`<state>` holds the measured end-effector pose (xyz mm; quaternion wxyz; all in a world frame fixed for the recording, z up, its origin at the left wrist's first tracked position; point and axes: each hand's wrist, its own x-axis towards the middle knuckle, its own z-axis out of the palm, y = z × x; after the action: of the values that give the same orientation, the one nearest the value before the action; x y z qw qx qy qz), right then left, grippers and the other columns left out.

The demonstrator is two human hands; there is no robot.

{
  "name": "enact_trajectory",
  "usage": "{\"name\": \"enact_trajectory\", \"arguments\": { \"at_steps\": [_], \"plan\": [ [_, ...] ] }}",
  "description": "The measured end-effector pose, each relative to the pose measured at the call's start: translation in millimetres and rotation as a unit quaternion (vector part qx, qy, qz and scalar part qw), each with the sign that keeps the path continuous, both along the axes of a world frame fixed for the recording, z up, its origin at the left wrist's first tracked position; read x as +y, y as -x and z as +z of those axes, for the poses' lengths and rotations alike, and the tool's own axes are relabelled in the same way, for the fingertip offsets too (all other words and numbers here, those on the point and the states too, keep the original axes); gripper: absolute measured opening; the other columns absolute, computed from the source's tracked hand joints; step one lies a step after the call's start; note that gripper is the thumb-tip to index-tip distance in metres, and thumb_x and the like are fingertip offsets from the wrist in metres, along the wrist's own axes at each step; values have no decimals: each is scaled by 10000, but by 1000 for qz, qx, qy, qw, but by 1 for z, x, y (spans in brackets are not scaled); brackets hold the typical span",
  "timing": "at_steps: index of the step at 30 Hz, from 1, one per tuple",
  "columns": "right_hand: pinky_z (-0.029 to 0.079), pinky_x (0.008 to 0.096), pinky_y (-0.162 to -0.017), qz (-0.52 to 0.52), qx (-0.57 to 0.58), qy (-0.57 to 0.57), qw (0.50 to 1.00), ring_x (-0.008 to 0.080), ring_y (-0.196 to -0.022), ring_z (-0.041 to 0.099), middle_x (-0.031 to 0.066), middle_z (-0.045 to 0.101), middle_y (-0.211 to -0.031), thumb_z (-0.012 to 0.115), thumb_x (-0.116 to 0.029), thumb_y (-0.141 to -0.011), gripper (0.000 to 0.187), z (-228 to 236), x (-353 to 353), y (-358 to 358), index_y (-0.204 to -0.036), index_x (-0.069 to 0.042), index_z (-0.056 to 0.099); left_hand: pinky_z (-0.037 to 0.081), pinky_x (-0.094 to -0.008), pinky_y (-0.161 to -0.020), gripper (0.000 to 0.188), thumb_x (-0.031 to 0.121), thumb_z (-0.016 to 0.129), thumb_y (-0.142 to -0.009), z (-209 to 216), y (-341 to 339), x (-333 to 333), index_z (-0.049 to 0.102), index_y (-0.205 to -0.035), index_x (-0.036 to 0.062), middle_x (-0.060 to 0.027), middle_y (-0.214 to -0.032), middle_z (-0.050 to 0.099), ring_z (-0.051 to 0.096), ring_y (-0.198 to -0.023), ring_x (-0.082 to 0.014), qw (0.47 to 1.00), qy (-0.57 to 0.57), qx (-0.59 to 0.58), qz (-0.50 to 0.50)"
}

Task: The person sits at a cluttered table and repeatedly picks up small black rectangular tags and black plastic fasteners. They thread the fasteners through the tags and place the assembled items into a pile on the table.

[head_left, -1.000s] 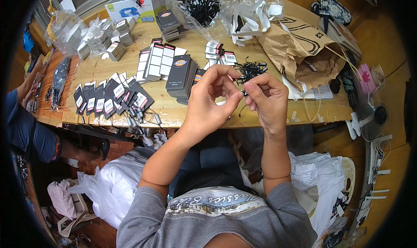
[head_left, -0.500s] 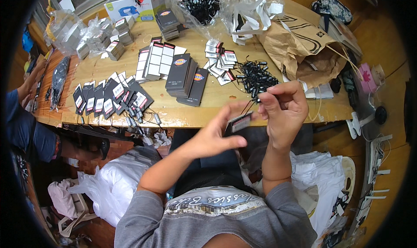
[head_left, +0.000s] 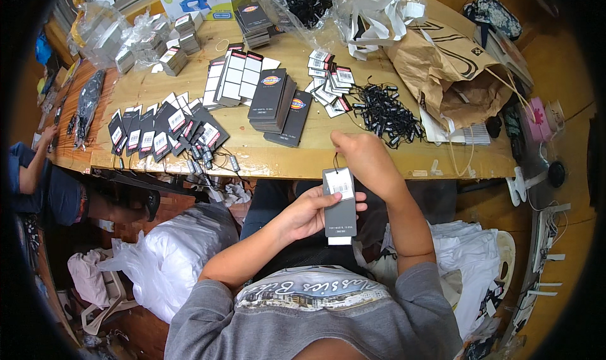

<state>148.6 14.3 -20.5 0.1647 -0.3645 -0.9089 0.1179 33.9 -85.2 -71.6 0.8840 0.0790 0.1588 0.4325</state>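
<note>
My left hand (head_left: 304,215) grips a dark grey hang tag (head_left: 341,218) in front of my lap, its thumb pressed on a small white barcode tag (head_left: 339,184) that overlaps it. A black cord (head_left: 336,162) rises from the hole at the top. My right hand (head_left: 369,165) is closed on this cord, its fingertips pinched together just above the tags. Beyond it on the table lies a heap of black cords with small plastic ends (head_left: 388,115). Small barcode tags (head_left: 329,82) lie beside the heap, left of which are stacked dark hang tags (head_left: 266,101).
Corded tags (head_left: 161,129) lie fanned along the table's near left edge. White-panelled cards (head_left: 238,76) are behind them. A brown paper bag (head_left: 448,70) stands at right, bagged stacks (head_left: 148,47) at far left. Another person's arm (head_left: 33,164) shows at the left.
The hang tag has come down toward my lap and now lies face up. My right hand has moved left, over its top. My left hand has lowered and turned palm up.
</note>
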Motion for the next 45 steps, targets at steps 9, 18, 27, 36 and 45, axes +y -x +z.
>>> {"name": "enact_trajectory", "arguments": {
  "at_steps": [9,18,27,36,45],
  "plan": [
    [407,295,-485,78,112,152,979,201,-564,547,96,545,-630,502,-40,-727,53,10,-1,-1,-774,-16,499,417,-237,-752,350,-29,549,-731,3,33,-13,422,-1056,-4,-62,-886,546,518,-867,-123,898,-212,383,46],
    [385,174,-430,156,321,554,752,56,-485,480,34,536,-611,458,-37,-790,97,6,-41,88,-839,0,534,281,-363,-839,271,-57,505,-619,121,215,4,594,-829,88,-55,-800,542,466,-877,-221,180,-362,914,-32],
    [416,349,-720,3,176,-72,982,268,-839,477,122,529,-818,621,-180,-667,249,19,32,120,-856,-24,576,296,-392,-882,338,142,614,-672,80,257,126,535,-998,95,-116,-1030,462,408,-998,-283,244,-407,875,90],
    [367,360,-839,-65,-91,48,993,279,-1050,383,104,451,-1076,756,-381,-448,610,27,91,134,-927,-44,585,256,-510,-892,815,447,759,-396,74,194,206,457,-1120,226,-107,-1167,384,278,-1138,-300,216,-285,925,-130],
    [440,240,-493,-6,310,216,926,149,-566,543,82,589,-679,675,-31,-602,249,5,117,129,-794,1,520,422,-325,-609,445,101,732,-516,68,189,192,522,-907,67,-105,-793,570,543,-721,-199,450,-276,795,297]
  ]
}}
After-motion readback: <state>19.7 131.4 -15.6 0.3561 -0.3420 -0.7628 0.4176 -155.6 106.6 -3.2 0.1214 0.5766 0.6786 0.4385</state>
